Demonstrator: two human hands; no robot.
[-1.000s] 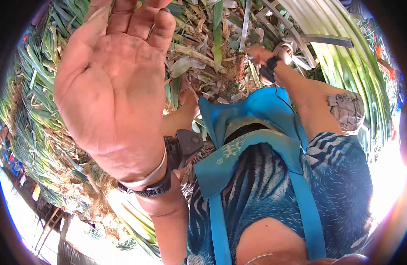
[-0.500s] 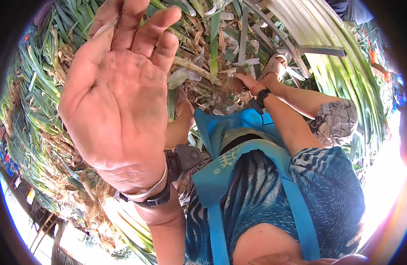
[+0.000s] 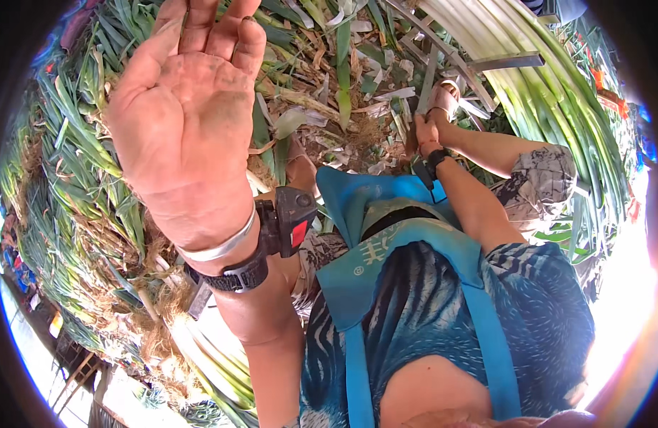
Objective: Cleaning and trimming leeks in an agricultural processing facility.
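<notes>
Left hand (image 3: 190, 118) is raised close to the camera at 10 o'clock, palm facing up at the lens, dirt-smeared, fingers (image 3: 215, 28) loosely together and empty, holding nothing. Since a second ago it has stayed lifted but drifted slightly toward 12. Black wrist strap (image 3: 261, 250) with a small device sits below the palm. Right hand (image 3: 425, 132) has moved down from 1 o'clock toward centre, now low at the ground litter of leaf scraps (image 3: 343, 93); its fingers curl onto something thin, cannot tell what. Green onion stalks (image 3: 72, 178) are piled at 9 o'clock, more stalks (image 3: 550, 107) at 2 o'clock. Blue apron (image 3: 414, 242) sits at 5 o'clock. Judged: right hand is working the trimmings, left is idle.
</notes>
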